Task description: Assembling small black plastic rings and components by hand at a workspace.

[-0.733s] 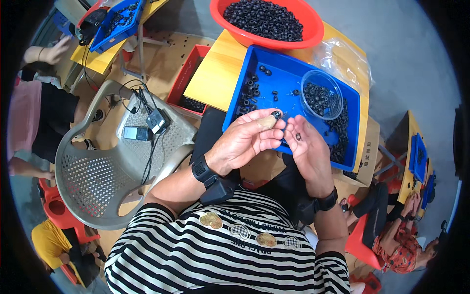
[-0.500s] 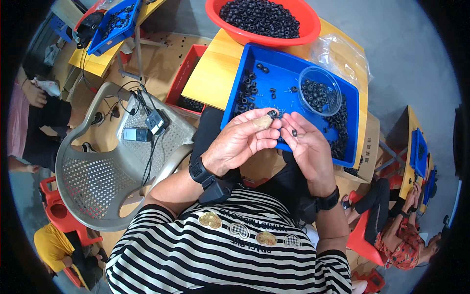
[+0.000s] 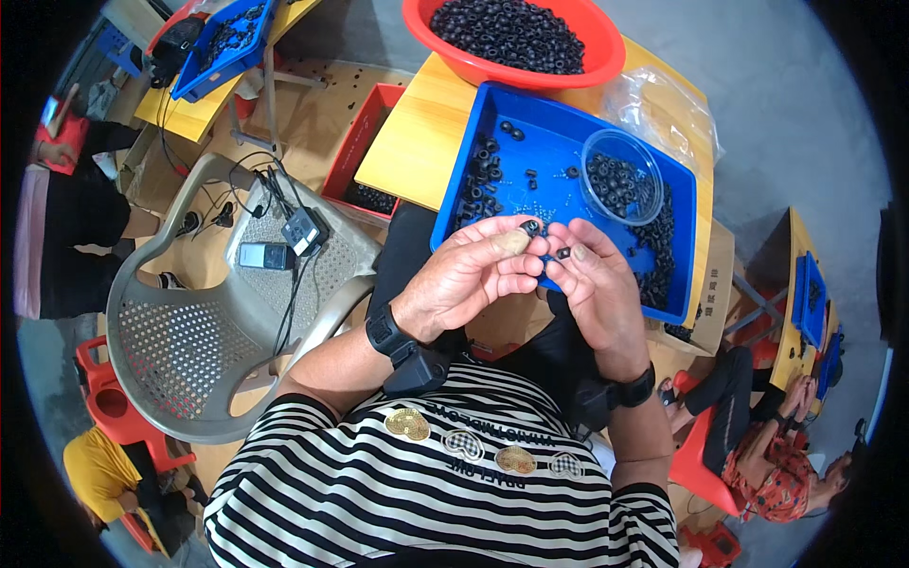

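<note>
Small black ring-shaped part point(image 3: 530, 228), apparently of moulded plastic or rubber, pinched at the very tips of the left grip point(image 3: 464, 275). Likely very light and fairly stiff, hardly fragile, but smooth and rounded enough to slip or roll from a loose pinch. Best taken by the outer wall, between thumb pad and forefinger, leaving the hollow end free.

Left grip almost closed, thumb with tan covering pressing from the near side, remaining fingers curled below. Right grip point(image 3: 606, 289) just beside, fingertips close to those of the left, also drawn nearly together, holding a second tiny dark part point(image 3: 563, 253) near the thumb tip; exact contact too small to tell.

Just beyond both grips, a shallow rectangular blue plastic tray point(image 3: 549, 137), set on a yellow wood-coloured worktop point(image 3: 407, 142). Inside, ahead and to the left of the grips, loose black parts point(image 3: 485, 180); ahead and to the right, a round clear plastic tub point(image 3: 648, 210) with more of the same kind. Farther out, past the tray, a wide red plastic bowl point(image 3: 530, 81) heaped with black parts; right of the bowl, a crumpled clear plastic bag point(image 3: 653, 99).
</note>
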Tool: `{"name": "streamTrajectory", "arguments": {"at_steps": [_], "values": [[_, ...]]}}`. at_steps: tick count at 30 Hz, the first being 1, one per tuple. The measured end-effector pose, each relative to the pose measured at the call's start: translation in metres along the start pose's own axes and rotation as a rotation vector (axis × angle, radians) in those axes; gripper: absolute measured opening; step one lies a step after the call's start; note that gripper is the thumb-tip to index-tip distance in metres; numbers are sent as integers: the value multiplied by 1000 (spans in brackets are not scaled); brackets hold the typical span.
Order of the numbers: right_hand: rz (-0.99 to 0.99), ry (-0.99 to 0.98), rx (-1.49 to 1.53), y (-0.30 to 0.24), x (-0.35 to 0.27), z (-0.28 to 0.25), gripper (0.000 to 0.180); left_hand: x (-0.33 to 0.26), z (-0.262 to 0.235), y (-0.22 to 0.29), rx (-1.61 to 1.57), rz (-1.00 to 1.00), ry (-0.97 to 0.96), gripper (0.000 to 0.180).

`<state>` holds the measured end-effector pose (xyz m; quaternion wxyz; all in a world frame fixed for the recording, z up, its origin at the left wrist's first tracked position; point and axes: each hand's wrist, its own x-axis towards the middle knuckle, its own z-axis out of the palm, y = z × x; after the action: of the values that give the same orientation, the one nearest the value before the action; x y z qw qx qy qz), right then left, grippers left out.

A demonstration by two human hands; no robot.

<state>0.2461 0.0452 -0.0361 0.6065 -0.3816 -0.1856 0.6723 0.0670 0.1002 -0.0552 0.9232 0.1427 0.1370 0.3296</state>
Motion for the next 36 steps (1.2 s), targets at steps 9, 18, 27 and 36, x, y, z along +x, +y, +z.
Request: {"name": "streamTrajectory", "arguments": {"at_steps": [9, 18, 27, 36], "values": [[-627, 50, -623, 16, -12, 27, 48, -4, 6, -3, 35, -51, 27, 28], [-685, 21, -861, 17, -9, 23, 50, -5, 3, -2, 8, -51, -21, 29], [-650, -27, -869, 17, -11, 15, 26, -7, 0, -2, -4, -55, -37, 28], [-220, -61, -174, 9, -9, 12, 28, -8, -4, -3, -15, -57, -78, 29]]}}
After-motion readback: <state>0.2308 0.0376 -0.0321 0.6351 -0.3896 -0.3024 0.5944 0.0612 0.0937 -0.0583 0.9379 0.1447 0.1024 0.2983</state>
